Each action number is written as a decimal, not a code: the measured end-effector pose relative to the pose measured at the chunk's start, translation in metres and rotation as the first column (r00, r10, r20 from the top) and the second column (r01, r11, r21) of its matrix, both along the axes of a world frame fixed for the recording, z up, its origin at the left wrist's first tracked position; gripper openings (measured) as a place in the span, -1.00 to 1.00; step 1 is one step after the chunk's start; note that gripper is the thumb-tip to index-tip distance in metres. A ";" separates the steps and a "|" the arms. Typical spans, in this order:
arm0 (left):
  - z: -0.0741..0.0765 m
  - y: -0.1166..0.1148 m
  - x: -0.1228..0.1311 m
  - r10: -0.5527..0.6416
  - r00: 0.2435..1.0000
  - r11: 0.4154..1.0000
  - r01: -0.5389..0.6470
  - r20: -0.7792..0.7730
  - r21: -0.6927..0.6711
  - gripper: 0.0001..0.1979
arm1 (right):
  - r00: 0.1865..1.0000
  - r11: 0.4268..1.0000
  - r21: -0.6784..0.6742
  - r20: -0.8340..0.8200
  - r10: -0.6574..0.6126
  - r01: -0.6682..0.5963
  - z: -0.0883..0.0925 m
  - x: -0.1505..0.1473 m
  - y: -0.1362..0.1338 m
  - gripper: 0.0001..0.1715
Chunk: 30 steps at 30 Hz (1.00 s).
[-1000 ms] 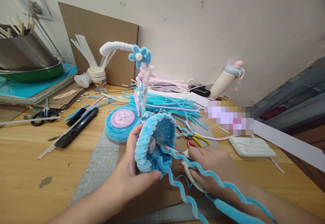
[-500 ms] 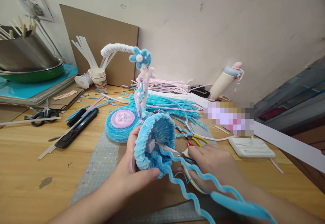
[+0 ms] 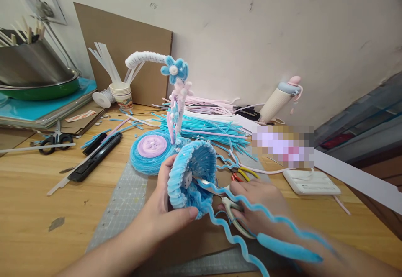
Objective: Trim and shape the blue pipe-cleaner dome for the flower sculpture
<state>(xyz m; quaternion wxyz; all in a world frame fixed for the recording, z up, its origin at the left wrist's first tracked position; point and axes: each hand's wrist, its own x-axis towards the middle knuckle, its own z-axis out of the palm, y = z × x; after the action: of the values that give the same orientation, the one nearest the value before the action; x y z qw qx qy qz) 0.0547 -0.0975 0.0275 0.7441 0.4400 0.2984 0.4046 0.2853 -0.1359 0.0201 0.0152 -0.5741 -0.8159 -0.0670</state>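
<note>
My left hand (image 3: 158, 212) grasps a fuzzy blue chenille dome (image 3: 176, 180), thumb on the near rim and fingers wrapped around its outer side, in front of me over the cardboard sheet (image 3: 179, 245) on the grey cutting mat (image 3: 114, 216). The dome is tilted with its open mouth toward my right, a hold that seems meant to bare the inside and steady it against the tool. A small white block (image 3: 187, 179) sits within. My right hand (image 3: 257, 197) is closed around the pale handles of the scissors (image 3: 233, 216), whose blades point into the mouth near the block; I cannot tell whether they meet anything. Two wavy blue strands (image 3: 274, 217) trail out toward me, leaving the far rim unobstructed. Behind the dome, a flower-trimmed stand (image 3: 177, 101) rises upright from its round blue base (image 3: 138, 162) on the wooden surface (image 3: 34, 214), its broad base presumably balancing the overhanging white arm (image 3: 146, 58).
</note>
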 end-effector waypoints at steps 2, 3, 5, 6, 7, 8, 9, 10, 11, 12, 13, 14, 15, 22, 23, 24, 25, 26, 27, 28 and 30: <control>0.000 0.000 0.000 0.002 1.000 1.000 -0.002 0.003 -0.004 -0.09 | 0.999 0.999 -0.018 0.003 -0.032 0.033 0.000 -0.001 0.000 -0.65; 0.001 0.000 0.000 0.001 1.000 1.000 -0.001 0.006 -0.005 -0.09 | 0.999 0.999 -0.031 0.006 -0.035 0.035 0.000 -0.001 0.000 -0.66; 0.001 0.000 0.000 0.001 1.000 1.000 -0.001 0.010 -0.003 -0.09 | 1.000 0.999 -0.041 0.007 -0.027 0.027 0.000 -0.001 0.001 -0.63; 0.002 0.000 0.000 -0.001 1.000 1.000 0.001 0.010 0.003 -0.09 | 1.000 0.999 -0.041 0.001 -0.013 0.013 0.000 -0.001 0.002 -0.61; 0.002 0.001 0.000 -0.003 1.000 1.000 0.003 0.006 0.011 -0.10 | 1.000 0.999 -0.041 -0.007 0.004 -0.004 0.000 -0.001 0.002 -0.60; 0.002 0.001 0.000 -0.008 1.000 1.000 0.008 0.001 0.017 -0.10 | 1.000 0.999 -0.038 -0.014 0.013 -0.013 0.000 -0.001 0.002 -0.60; 0.002 0.001 0.000 -0.011 1.000 1.000 0.012 -0.004 0.021 -0.10 | 1.000 0.999 -0.036 -0.020 0.016 -0.017 0.000 -0.001 0.003 -0.60; 0.003 0.001 0.000 -0.013 1.000 1.000 0.013 -0.007 0.023 -0.09 | 1.000 0.999 -0.037 -0.025 0.017 -0.018 0.000 -0.001 0.003 -0.62; 0.003 0.001 0.000 -0.011 1.000 1.000 0.011 -0.009 0.023 -0.09 | 0.999 0.999 -0.044 -0.028 0.016 -0.017 0.000 0.000 0.003 -0.62; 0.002 0.001 0.000 -0.009 1.000 1.000 0.009 -0.010 0.021 -0.08 | 0.999 0.999 -0.050 -0.031 0.011 -0.013 0.000 0.000 0.003 -0.62; 0.002 0.001 0.001 -0.009 1.000 1.000 0.009 -0.010 0.017 -0.07 | 0.999 0.998 -0.056 -0.032 0.005 -0.007 0.001 0.000 0.003 -0.61; 0.002 0.001 0.001 -0.010 1.000 1.000 0.010 -0.010 0.013 -0.07 | 0.999 0.998 -0.064 -0.032 -0.002 0.000 0.001 0.000 0.003 -0.59; 0.002 0.001 0.001 -0.011 1.000 1.000 0.011 -0.008 0.010 -0.07 | 1.000 0.997 -0.077 -0.029 -0.007 0.004 0.001 0.000 0.003 -0.56; 0.001 0.000 0.000 -0.001 1.000 1.000 0.001 -0.014 0.002 -0.07 | 0.998 0.991 -0.120 0.003 -0.061 0.061 0.004 -0.002 0.000 -0.67; 0.001 0.000 0.000 -0.001 1.000 1.000 0.001 -0.014 0.001 -0.07 | 0.998 0.989 -0.137 -0.001 -0.058 0.057 0.005 -0.003 0.000 -0.66; 0.001 0.000 0.000 -0.001 1.000 1.000 0.001 -0.013 0.000 -0.07 | 0.999 0.987 -0.155 -0.009 -0.051 0.049 0.005 -0.003 0.000 -0.64; 0.001 0.000 0.000 -0.002 1.000 1.000 0.002 -0.010 0.000 -0.08 | 0.999 0.985 -0.169 -0.015 -0.042 0.039 0.006 -0.004 0.001 -0.62; 0.000 0.000 0.000 -0.002 1.000 1.000 0.002 -0.006 0.000 -0.09 | 0.999 0.983 -0.178 -0.017 -0.041 0.037 0.006 -0.004 0.001 -0.61; 0.000 0.000 0.000 -0.002 1.000 1.000 0.002 -0.001 0.000 -0.10 | 0.999 0.982 -0.186 -0.015 -0.047 0.043 0.006 -0.004 0.002 -0.60; 0.000 0.001 0.000 0.001 1.000 1.000 -0.001 0.007 0.002 -0.11 | 0.999 0.978 -0.202 -0.009 -0.053 0.050 0.006 -0.004 0.002 -0.60; 0.000 0.001 0.000 0.007 1.000 1.000 -0.007 0.023 0.004 -0.13 | 0.997 0.968 -0.241 0.002 -0.075 0.073 0.008 -0.004 0.003 -0.59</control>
<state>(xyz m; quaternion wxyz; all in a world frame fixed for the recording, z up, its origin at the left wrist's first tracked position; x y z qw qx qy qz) 0.0549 -0.0966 0.0270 0.7449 0.4361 0.2907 0.4129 0.2811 -0.1332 0.0280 -0.0540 -0.6020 -0.7959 0.0340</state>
